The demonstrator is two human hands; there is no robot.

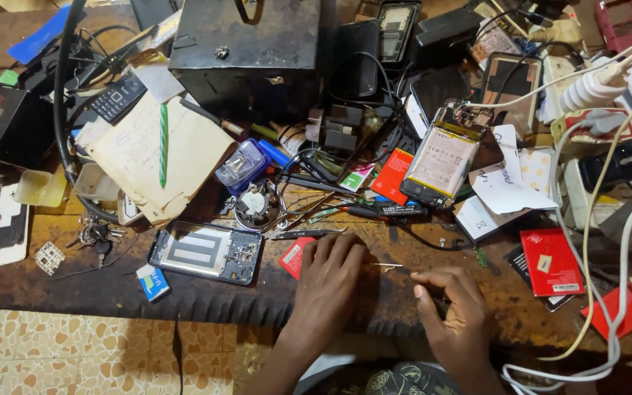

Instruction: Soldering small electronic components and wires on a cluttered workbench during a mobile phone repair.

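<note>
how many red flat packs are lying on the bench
4 seen: one under the left hand at, one beside the opened phone, two at right. Clutter may hide more.

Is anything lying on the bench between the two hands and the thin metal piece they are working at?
Nothing visible. The left hand lies flat on the worn bench; the thin metal piece pokes out beside its fingers, toward the right hand. Only bare wood separates them.

Two hands, left [328,281] and right [453,314], work at the near desk [111,281] edge. Two opened phones: one [206,252] near left, one [444,157] far right. One green pen [163,144].
</note>
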